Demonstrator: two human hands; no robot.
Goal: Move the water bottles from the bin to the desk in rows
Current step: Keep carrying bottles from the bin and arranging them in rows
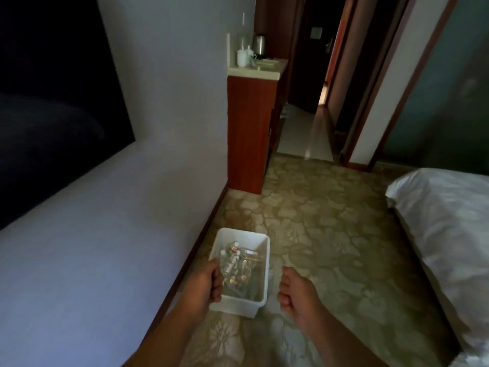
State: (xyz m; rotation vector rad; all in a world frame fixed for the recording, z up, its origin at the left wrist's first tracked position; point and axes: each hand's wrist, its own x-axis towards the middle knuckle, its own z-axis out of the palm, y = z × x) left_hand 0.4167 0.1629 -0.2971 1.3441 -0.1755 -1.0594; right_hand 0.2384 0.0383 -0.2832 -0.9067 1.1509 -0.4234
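Observation:
A white plastic bin (260, 241) stands on the patterned carpet beside the wall's wooden skirting. Several clear water bottles (232, 259) with white caps lie jumbled inside it. My left hand (205, 283) hangs in front of the bin's left rim with loosely curled fingers, and I see nothing held in it. To the right of the bin, my right hand (296, 295) is curled into a fist with nothing in it. Further along the wall stands a wooden cabinet with a pale top (254, 71).
A kettle (259, 45) and white cups (243, 58) stand on the cabinet top. A bed with white linen (447, 229) fills the right side. A dark screen (53, 102) hangs on the left wall. Beyond the carpet a tiled hallway (299, 139) leads away.

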